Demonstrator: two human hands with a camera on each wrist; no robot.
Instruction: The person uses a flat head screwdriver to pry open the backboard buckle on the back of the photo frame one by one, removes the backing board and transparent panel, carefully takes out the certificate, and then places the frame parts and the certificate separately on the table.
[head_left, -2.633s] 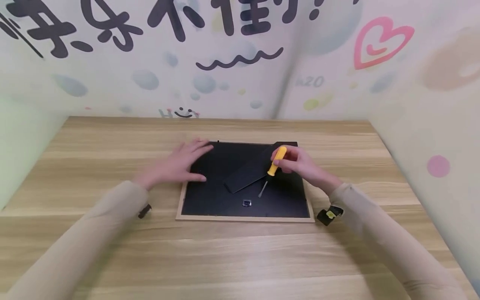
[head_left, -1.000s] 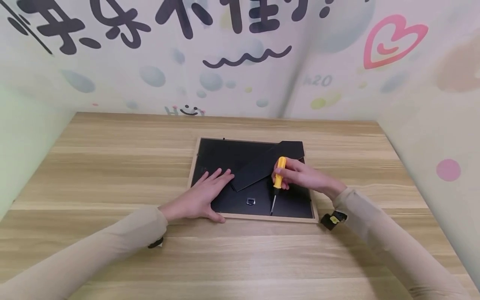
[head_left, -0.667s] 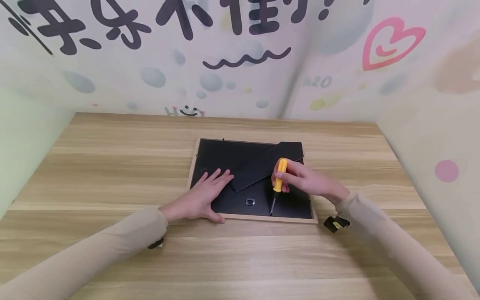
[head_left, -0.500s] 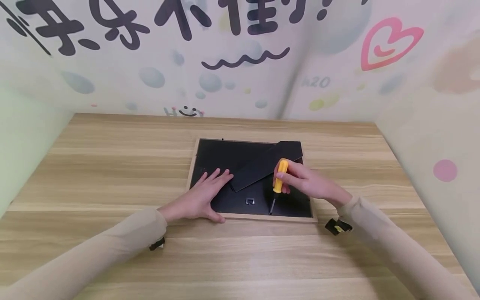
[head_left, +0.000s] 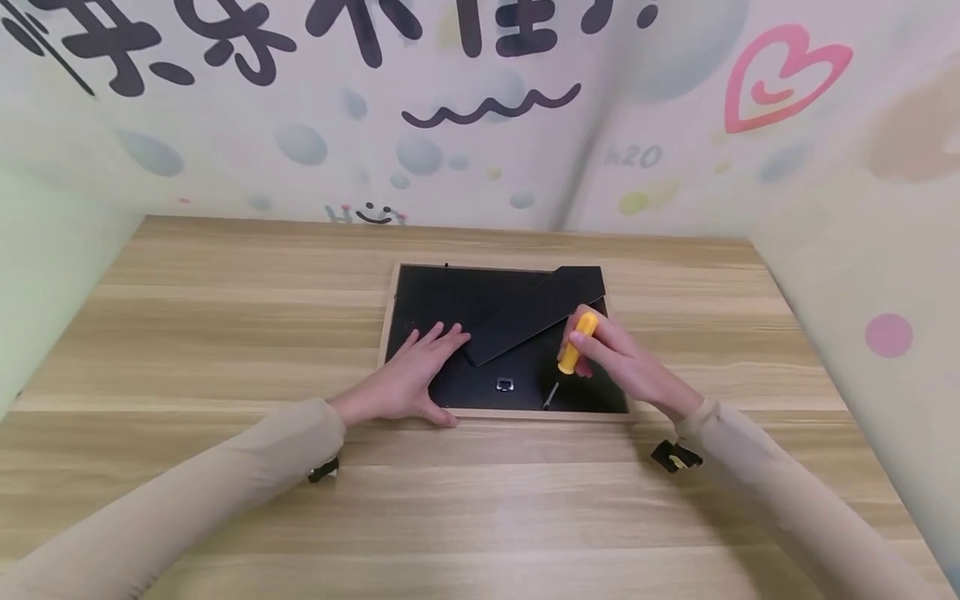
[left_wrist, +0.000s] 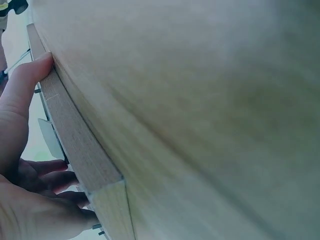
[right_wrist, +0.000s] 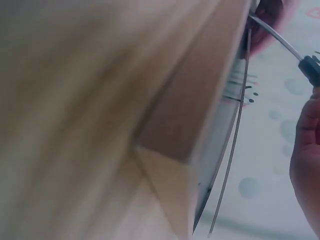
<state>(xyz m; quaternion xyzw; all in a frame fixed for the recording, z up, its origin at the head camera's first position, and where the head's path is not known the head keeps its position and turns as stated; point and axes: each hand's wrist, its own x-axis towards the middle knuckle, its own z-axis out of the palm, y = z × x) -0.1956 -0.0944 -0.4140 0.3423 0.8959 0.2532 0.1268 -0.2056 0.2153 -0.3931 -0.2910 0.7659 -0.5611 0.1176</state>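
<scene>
The light wooden picture frame with the black backing board (head_left: 450, 300) lies face down on the wooden table (head_left: 225, 333), giving access to its back. The left hand (head_left: 408, 379) rests flat with fingers spread on the frame's near-left corner, thumb against the near edge, apparently to steady it. The right hand (head_left: 618, 362) pinches the yellow-handled screwdriver (head_left: 573, 354), tilted, its tip on the backing near the frame's near edge, right of the small metal hanger (head_left: 504, 384)

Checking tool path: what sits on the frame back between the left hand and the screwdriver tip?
In the head view, a small metal hanger clip lies on the black backing, between the left hand and the screwdriver tip.
</scene>
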